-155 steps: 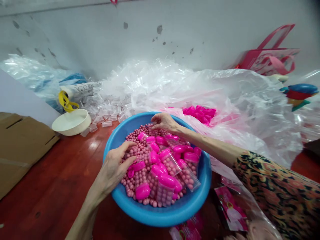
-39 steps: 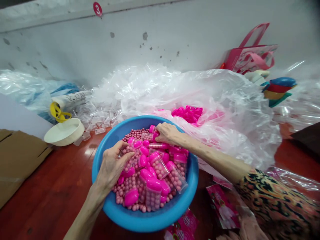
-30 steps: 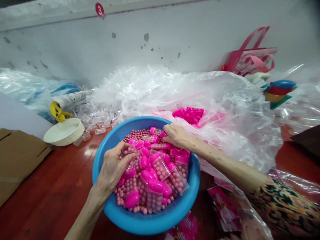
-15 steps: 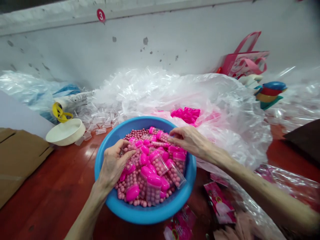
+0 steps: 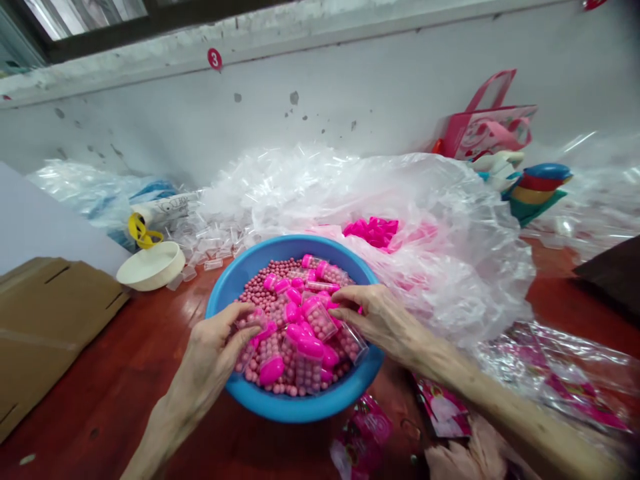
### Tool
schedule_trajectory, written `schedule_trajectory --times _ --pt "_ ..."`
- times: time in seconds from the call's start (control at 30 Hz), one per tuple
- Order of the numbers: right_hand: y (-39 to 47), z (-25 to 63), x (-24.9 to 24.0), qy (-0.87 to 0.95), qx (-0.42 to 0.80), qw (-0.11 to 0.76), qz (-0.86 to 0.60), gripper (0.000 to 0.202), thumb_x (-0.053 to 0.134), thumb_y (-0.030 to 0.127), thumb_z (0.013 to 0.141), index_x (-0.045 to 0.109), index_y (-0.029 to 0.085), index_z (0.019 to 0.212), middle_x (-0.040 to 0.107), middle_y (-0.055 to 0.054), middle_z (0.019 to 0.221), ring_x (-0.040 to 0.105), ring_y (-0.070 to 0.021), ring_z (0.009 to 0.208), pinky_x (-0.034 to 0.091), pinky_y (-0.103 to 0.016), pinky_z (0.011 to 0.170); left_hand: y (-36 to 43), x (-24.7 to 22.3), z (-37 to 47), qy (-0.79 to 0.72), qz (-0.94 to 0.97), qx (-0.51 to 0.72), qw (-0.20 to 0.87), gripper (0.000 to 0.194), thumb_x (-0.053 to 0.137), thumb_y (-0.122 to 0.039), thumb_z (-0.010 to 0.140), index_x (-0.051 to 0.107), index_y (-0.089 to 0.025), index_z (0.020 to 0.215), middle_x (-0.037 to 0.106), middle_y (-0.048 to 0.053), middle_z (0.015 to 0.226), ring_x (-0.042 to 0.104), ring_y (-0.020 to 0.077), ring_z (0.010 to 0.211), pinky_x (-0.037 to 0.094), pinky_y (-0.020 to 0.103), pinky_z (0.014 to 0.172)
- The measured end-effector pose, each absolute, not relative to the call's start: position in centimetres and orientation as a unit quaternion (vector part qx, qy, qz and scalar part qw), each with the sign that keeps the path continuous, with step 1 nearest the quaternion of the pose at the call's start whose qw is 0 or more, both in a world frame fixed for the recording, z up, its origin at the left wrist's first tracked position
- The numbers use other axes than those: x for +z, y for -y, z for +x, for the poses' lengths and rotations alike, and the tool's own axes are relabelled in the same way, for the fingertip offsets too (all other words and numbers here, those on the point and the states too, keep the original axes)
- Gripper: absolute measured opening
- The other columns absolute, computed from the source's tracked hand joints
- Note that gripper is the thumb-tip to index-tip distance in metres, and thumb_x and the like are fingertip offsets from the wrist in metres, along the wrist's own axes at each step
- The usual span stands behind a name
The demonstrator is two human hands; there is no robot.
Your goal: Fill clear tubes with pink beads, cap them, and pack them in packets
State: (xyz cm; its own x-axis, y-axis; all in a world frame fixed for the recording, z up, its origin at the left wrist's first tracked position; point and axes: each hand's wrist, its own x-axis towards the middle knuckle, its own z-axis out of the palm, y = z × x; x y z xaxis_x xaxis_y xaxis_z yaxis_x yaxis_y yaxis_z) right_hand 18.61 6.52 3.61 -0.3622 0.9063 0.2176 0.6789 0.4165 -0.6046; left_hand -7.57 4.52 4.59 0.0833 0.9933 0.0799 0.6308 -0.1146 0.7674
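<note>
- Apparently, left hand (image 5: 211, 341) is pinching a bead-filled container (image 5: 249, 321): likely light, stiff, slippery; sides are probably offering best purchase.
- Right hand (image 5: 384, 321) is hanging part-open over capped containers (image 5: 320, 320).

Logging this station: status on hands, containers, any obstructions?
Left hand holding bead-filled container. Right hand open over capped containers in blue basin. Plastic sheeting crowds its far side.

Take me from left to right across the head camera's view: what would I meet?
Brown cardboard → white bowl → left hand at the left side of the blue basin → right hand at its right side → pink handled bag → dark brown item.
</note>
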Motion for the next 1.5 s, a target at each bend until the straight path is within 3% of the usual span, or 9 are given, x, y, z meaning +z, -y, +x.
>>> schedule_trajectory --times 0.1,0.23,0.43,0.73,0.97,1.1,1.17,1.37,1.5 --pt "-5.5 17.7 3.0 0.803 0.224 0.269 -0.483 0.024 0.055 0.018 0.087 0.058 0.018 0.063 0.056 0.003 0.059 0.047 -0.0109 0.054 0.033 -0.024 0.055 -4.7 4.5 -8.3 -0.590 0.678 0.266 0.349 0.017 0.057 -0.035 0.080 0.063 -0.020 0.088 0.065 -0.001 0.066 0.054 0.0143 0.043 0.044 0.025 0.042" --pt "-4.9 17.0 2.1 0.805 0.234 0.266 -0.476 0.023 0.056 0.019 0.088 0.059 0.017 0.065 0.060 0.002 0.062 0.052 -0.0119 0.057 0.035 -0.025 0.057 -5.9 4.2 -8.8 -0.520 0.742 0.217 0.362 0.006 0.062 -0.025 0.077 0.066 -0.021 0.078 0.065 -0.002 0.066 0.059 0.0166 0.060 0.047 0.026 0.059" --pt "-4.6 16.8 1.0 0.797 0.233 0.268 -0.489 0.011 0.057 0.017 0.087 0.066 0.018 0.081 0.070 -0.004 0.078 0.063 -0.0185 0.070 0.044 -0.031 0.067 -7.4 3.9 -7.5 -0.479 0.776 0.205 0.356 0.007 0.061 -0.023 0.078 0.067 -0.020 0.076 0.065 -0.004 0.065 0.057 0.0149 0.061 0.044 0.024 0.062" --pt "-3.4 14.0 1.9 0.795 0.211 0.337 -0.458 0.015 0.056 0.026 0.089 0.062 0.024 0.103 0.066 -0.006 0.095 0.062 -0.0216 0.087 0.049 -0.034 0.076 -6.0 4.0 -5.6 -0.433 0.825 0.192 0.308 0.009 0.056 -0.015 0.081 0.064 -0.019 0.081 0.068 0.000 0.076 0.061 0.0178 0.071 0.042 0.026 0.067" --pt "-3.7 11.6 -0.1 0.796 0.215 0.361 -0.435 0.021 0.055 0.021 0.088 0.061 0.024 0.108 0.069 -0.005 0.097 0.064 -0.0207 0.087 0.050 -0.035 0.077 -4.6 3.6 -5.4 -0.449 0.818 0.200 0.299 0.021 0.057 -0.009 0.076 0.061 -0.019 0.094 0.068 0.001 0.086 0.062 0.0195 0.077 0.045 0.028 0.070" --pt "-4.1 12.0 -0.9 0.795 0.219 0.365 -0.432 0.027 0.050 0.018 0.090 0.059 0.024 0.115 0.070 -0.007 0.102 0.065 -0.0211 0.091 0.049 -0.038 0.082 -4.0 4.0 -6.9 -0.476 0.785 0.177 0.354 0.052 0.072 -0.019 0.070 0.056 -0.028 0.119 0.067 0.003 0.113 0.059 0.0261 0.104 0.045 0.035 0.090" --pt "-4.2 12.2 -1.0 0.794 0.220 0.365 -0.433 0.025 0.049 0.020 0.091 0.061 0.022 0.113 0.070 -0.008 0.101 0.065 -0.0218 0.091 0.049 -0.039 0.083 -3.6 4.2 -7.6 -0.494 0.757 0.175 0.390 0.063 0.073 -0.020 0.068 0.051 -0.031 0.127 0.063 0.005 0.122 0.058 0.0271 0.106 0.047 0.037 0.089" --pt "-4.5 12.4 -0.7 0.792 0.232 0.362 -0.434 0.017 0.051 0.024 0.091 0.064 0.022 0.102 0.070 -0.006 0.093 0.065 -0.0206 0.083 0.050 -0.036 0.078 -3.5 4.7 -8.3 -0.542 0.694 0.207 0.427 0.024 0.066 -0.021 0.073 0.059 -0.022 0.096 0.062 0.001 0.086 0.059 0.0185 0.074 0.048 0.027 0.063" --pt "-4.5 12.5 -0.4 0.787 0.240 0.362 -0.438 0.015 0.052 0.022 0.091 0.065 0.020 0.098 0.071 -0.006 0.092 0.065 -0.0198 0.081 0.050 -0.034 0.075 -3.9 5.2 -8.8 -0.536 0.725 0.220 0.372 0.019 0.064 -0.018 0.074 0.061 -0.021 0.093 0.063 -0.001 0.083 0.057 0.0172 0.074 0.043 0.026 0.062"
